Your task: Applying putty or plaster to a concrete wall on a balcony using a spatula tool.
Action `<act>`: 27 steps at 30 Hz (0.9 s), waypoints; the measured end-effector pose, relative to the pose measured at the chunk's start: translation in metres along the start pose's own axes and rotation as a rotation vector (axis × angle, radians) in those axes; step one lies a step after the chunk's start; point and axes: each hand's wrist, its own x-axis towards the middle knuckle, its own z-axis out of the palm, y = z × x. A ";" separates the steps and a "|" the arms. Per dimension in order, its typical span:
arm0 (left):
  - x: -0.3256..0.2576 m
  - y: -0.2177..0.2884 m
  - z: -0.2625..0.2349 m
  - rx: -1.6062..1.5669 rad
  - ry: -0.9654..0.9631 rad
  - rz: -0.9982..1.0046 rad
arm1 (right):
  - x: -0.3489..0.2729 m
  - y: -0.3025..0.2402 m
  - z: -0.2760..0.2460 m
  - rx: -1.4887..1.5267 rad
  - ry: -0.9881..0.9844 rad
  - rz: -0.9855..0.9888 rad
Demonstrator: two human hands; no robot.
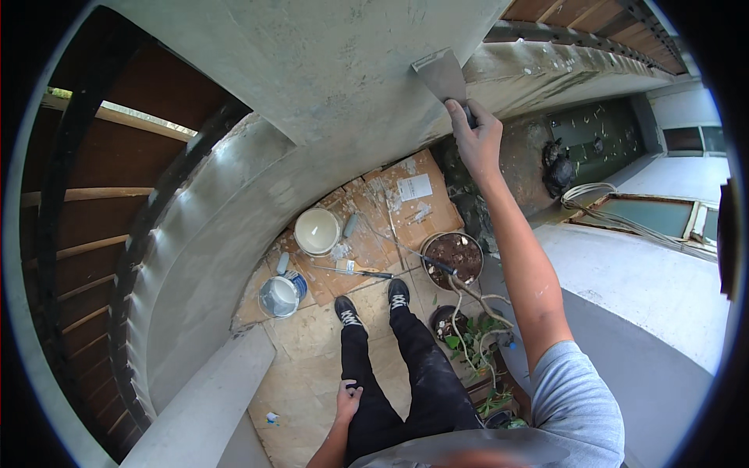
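Note:
My right hand [477, 140] reaches up and forward, its fingers closed around the handle of a putty knife [443, 76]. The knife's wide grey blade lies against or just in front of the grey plastered wall [343, 86]; I cannot tell whether it touches. My left hand [349, 399] hangs low beside my left thigh, its fingers loosely bent and apart, with nothing visible in it. A round white bucket [317, 232] with pale material inside stands on the floor ahead of my feet. Left of it is a smaller blue-and-white bucket [282, 296].
Stained cardboard [425, 183] covers the floor by the wall. A long-handled tool [378, 274] and a brush [345, 266] lie near my shoes. A large soil-filled pot [460, 261] and leafy plants [468, 343] stand at right. Coiled cables [593, 191] run along a ledge.

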 end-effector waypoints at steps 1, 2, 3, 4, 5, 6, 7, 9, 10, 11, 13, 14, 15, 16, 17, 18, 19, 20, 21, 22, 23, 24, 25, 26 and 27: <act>0.001 0.000 0.000 0.024 -0.002 0.019 | 0.000 -0.001 0.002 -0.003 0.001 0.034; 0.005 0.001 0.001 0.024 0.001 0.021 | 0.000 -0.002 0.005 -0.006 0.002 0.069; 0.003 0.004 0.001 -0.002 0.007 0.009 | 0.001 -0.010 0.006 -0.005 -0.004 0.076; -0.002 0.007 0.002 -0.029 0.019 -0.009 | 0.004 -0.024 0.006 0.057 -0.013 0.065; -0.006 0.009 0.003 -0.028 0.026 -0.023 | 0.004 -0.030 0.007 0.120 -0.022 0.055; 0.000 0.015 0.004 -0.071 0.022 -0.026 | 0.003 -0.025 0.006 0.124 -0.022 0.056; 0.002 0.019 0.003 -0.114 0.018 -0.028 | -0.001 -0.017 0.004 0.112 -0.011 0.056; 0.001 0.020 0.007 -0.078 0.000 -0.029 | 0.007 -0.017 0.006 0.105 0.008 0.049; -0.007 0.017 0.006 -0.041 -0.020 -0.048 | 0.011 -0.030 0.011 0.062 0.012 -0.005; -0.004 0.017 0.006 -0.034 -0.008 -0.044 | 0.012 -0.038 0.013 0.019 0.017 -0.059; -0.003 0.018 0.007 -0.075 0.007 -0.044 | 0.011 -0.042 0.008 0.014 -0.020 -0.049; -0.004 0.018 0.008 -0.115 0.017 -0.042 | 0.009 -0.045 0.003 0.004 -0.056 -0.041; -0.005 0.019 0.008 -0.060 0.016 -0.056 | 0.003 -0.043 0.001 0.096 -0.030 -0.014; -0.002 0.021 0.010 -0.064 0.018 -0.046 | 0.006 -0.043 0.002 0.098 -0.025 -0.024; 0.000 0.023 0.012 -0.045 0.015 -0.033 | 0.010 -0.044 0.006 0.056 -0.033 -0.022; -0.005 0.021 0.014 -0.026 0.011 -0.033 | 0.010 -0.051 0.006 0.013 -0.049 -0.012; -0.008 0.020 0.014 -0.031 0.012 -0.036 | 0.012 -0.057 0.005 0.062 -0.040 -0.029; -0.008 0.019 0.014 -0.069 0.023 -0.046 | 0.006 -0.047 0.003 0.062 -0.046 -0.031; -0.002 0.023 0.014 -0.106 0.030 -0.042 | 0.003 -0.028 -0.001 0.058 -0.037 -0.003; 0.001 0.024 0.015 -0.112 0.031 -0.030 | 0.004 -0.024 -0.002 0.057 -0.028 0.023; 0.001 0.025 0.016 -0.087 0.030 -0.017 | 0.005 -0.022 0.000 0.093 -0.013 0.014; -0.005 0.021 0.016 -0.058 0.027 -0.019 | 0.010 -0.037 0.005 0.091 -0.016 0.015; -0.022 0.011 0.018 -0.061 0.027 -0.043 | 0.014 -0.060 0.010 0.092 -0.043 -0.006; -0.033 0.007 0.021 -0.084 0.036 -0.057 | 0.015 -0.075 0.010 0.096 -0.065 -0.033; -0.021 0.013 0.021 -0.105 0.046 -0.040 | 0.014 -0.062 0.008 0.069 -0.023 -0.061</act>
